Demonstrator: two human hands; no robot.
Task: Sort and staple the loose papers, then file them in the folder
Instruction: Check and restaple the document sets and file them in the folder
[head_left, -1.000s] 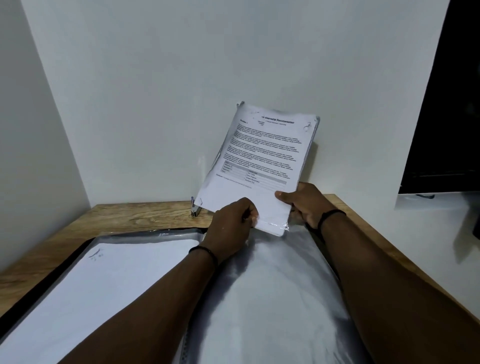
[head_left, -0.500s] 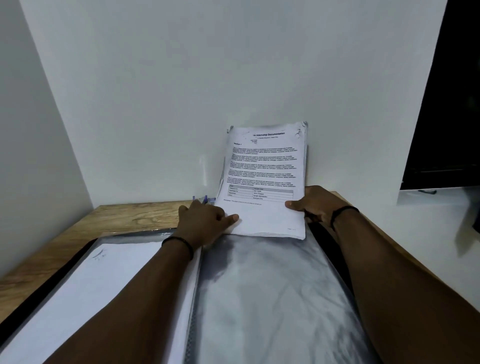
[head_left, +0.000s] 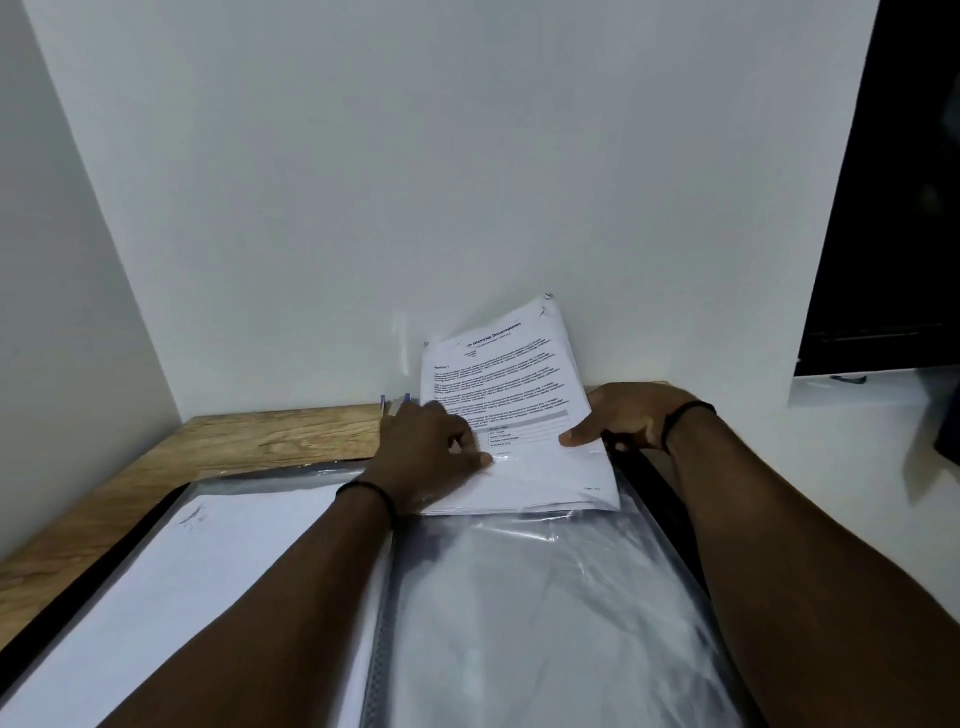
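A stack of printed papers (head_left: 511, 384) leans tilted against the back wall, its lower end inside the mouth of a clear plastic sleeve (head_left: 545, 597) of the open folder (head_left: 660, 499). My left hand (head_left: 428, 454) lies at the stack's lower left, fingers curled, thumb pinching the sleeve's top edge over the paper. My right hand (head_left: 628, 415) grips the stack's right edge, thumb on top. A white sheet (head_left: 171, 582) fills the folder's left side.
The folder covers most of a wooden desk (head_left: 249, 441) set in a white corner. A stapler (head_left: 395, 402) peeks out behind my left hand by the wall. A dark panel (head_left: 893, 208) stands at the right, above a white surface (head_left: 857, 415).
The papers came down from mid-air, leaned against the wall and slid lower into the sleeve's mouth, now tilting right. My left hand let go of them and moved to the sleeve's top edge.
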